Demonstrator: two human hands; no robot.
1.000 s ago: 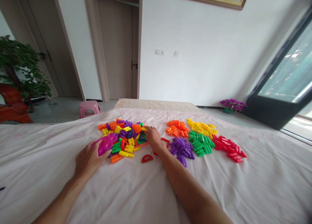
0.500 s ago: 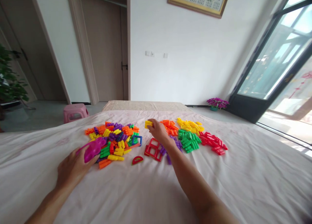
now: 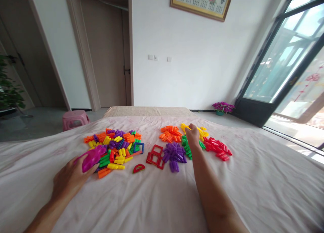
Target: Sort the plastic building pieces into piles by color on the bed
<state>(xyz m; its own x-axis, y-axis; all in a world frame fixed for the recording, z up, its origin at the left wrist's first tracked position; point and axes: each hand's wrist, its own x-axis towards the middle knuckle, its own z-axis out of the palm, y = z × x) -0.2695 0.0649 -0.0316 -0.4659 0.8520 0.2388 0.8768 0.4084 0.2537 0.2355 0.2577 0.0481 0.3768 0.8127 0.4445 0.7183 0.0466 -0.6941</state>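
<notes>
My left hand is closed on a magenta plastic piece with a rounded, lobed outline, at the near left edge of a mixed pile of coloured building blocks. Over the near side of a yellow block pile is my right hand, its fingers curled together. Any block between those fingers cannot be told apart from the yellow ones behind. Below the right hand lies a green block pile, partly covered by my forearm.
Orange, purple and red block piles lie around the right hand. Red square frames, a red half-round piece and a blue square frame lie between the piles on the pale cloth.
My right hand has moved right, from above the middle with a yellow block to the yellow pile. My left hand keeps hold of the magenta piece. The view has shifted slightly.
</notes>
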